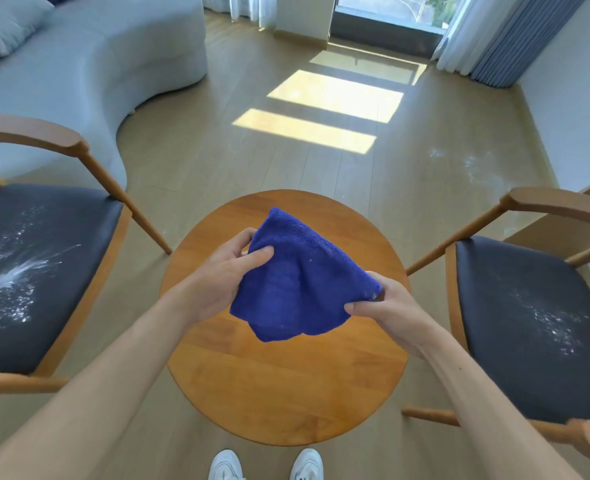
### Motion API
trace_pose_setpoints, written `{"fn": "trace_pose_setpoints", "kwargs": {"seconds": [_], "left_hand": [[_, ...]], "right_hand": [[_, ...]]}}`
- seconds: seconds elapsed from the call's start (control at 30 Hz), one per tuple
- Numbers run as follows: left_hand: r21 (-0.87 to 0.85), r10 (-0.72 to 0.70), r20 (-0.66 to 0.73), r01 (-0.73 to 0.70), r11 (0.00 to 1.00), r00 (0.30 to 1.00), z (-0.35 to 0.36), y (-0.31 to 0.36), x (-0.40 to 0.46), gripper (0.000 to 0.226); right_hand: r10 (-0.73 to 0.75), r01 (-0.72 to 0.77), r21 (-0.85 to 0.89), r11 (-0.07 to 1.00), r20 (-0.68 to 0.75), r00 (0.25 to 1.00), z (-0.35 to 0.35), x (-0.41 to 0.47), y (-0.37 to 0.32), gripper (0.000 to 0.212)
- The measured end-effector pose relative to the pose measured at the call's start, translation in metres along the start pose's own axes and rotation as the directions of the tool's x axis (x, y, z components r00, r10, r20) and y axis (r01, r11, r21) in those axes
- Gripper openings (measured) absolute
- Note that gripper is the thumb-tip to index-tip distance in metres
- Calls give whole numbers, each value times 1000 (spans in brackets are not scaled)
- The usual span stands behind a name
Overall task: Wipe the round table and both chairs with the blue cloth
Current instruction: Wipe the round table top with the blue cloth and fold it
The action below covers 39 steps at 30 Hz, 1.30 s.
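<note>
Both of my hands hold the blue cloth (302, 278) up above the round wooden table (286, 386). My left hand (229, 271) pinches its upper left edge, and my right hand (383, 306) grips its lower right corner. The cloth hangs folded between them, off the tabletop. The left chair (34, 271) has a dark seat smeared with white powder. The right chair (528, 323) has a dark seat with a smaller patch of white specks. The tabletop looks bare and glossy.
A grey curved sofa (106, 64) with a cushion stands behind the left chair. White powder marks the wooden floor (473, 168) at the far right. Curtains and a glass door are at the back. My white shoes (265, 465) touch the table's near edge.
</note>
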<state>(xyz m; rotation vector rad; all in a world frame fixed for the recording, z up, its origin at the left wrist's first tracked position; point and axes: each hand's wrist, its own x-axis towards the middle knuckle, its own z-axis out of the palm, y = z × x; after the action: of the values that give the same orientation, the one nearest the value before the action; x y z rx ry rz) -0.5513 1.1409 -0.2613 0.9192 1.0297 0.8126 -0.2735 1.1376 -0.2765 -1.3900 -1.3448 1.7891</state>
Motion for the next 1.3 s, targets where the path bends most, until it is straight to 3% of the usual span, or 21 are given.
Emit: {"fn": "trace_pose_setpoints", "kwargs": {"seconds": [0.13,0.27,0.33,0.4,0.47,0.53,0.57,0.67,0.73,0.8,0.9,1.0,1.07,1.17,1.23,1.3], "left_hand": [[109,-57,-14,58,992,998,-13,-1,-3,20],[267,-21,-165,66,962,986,-12,-6,-2,12],[250,10,-310,72,966,951,-8,-9,2,8],[232,-10,-358,100,968,934,-11,-12,3,29],[245,-48,-271,117,963,961,-14,-12,0,59],[393,-40,-203,118,912,978,-14,-14,-2,82],[531,-6,-202,115,839,979,-12,-16,-2,86],[837,171,-193,71,542,966,-6,-23,2,65],[869,216,-177,50,492,960,-7,-25,1,43],[846,179,-131,16,533,975,-14,-25,-1,28],[702,23,-59,25,711,998,-20,-27,-6,18],[486,-79,-153,144,862,985,-18,-42,-5,13],[335,-142,-190,200,921,972,-16,-57,-1,18],[240,-227,-261,290,926,938,-17,-93,6,22],[350,-272,-351,395,850,896,-17,-127,7,25],[644,-345,-358,497,582,868,-14,-161,5,34]], "right_hand": [[-56,71,150,986,-105,993,7,1,1,26],[56,-37,77,996,-266,962,14,8,-5,25],[126,-74,182,980,-294,947,15,12,-6,49],[153,-89,263,961,-237,959,12,14,-7,87],[143,-121,122,985,-194,971,13,14,-9,97],[82,-131,-197,972,-236,968,16,15,-10,83],[18,-118,-370,922,-263,965,19,16,-10,73],[-227,-21,-665,747,-284,932,26,15,-7,40],[-310,48,-707,706,-247,918,23,15,-5,23],[-211,52,-594,803,-200,957,16,13,-3,11],[-40,-14,-342,940,-151,988,10,10,4,14],[78,-122,-193,974,-218,973,13,17,17,13],[138,-202,-207,957,-287,948,14,30,29,18],[160,-284,-308,908,-370,915,14,53,50,33],[190,-356,-375,856,-413,891,19,64,69,46],[209,-423,-500,756,-428,879,28,69,91,52]]}}
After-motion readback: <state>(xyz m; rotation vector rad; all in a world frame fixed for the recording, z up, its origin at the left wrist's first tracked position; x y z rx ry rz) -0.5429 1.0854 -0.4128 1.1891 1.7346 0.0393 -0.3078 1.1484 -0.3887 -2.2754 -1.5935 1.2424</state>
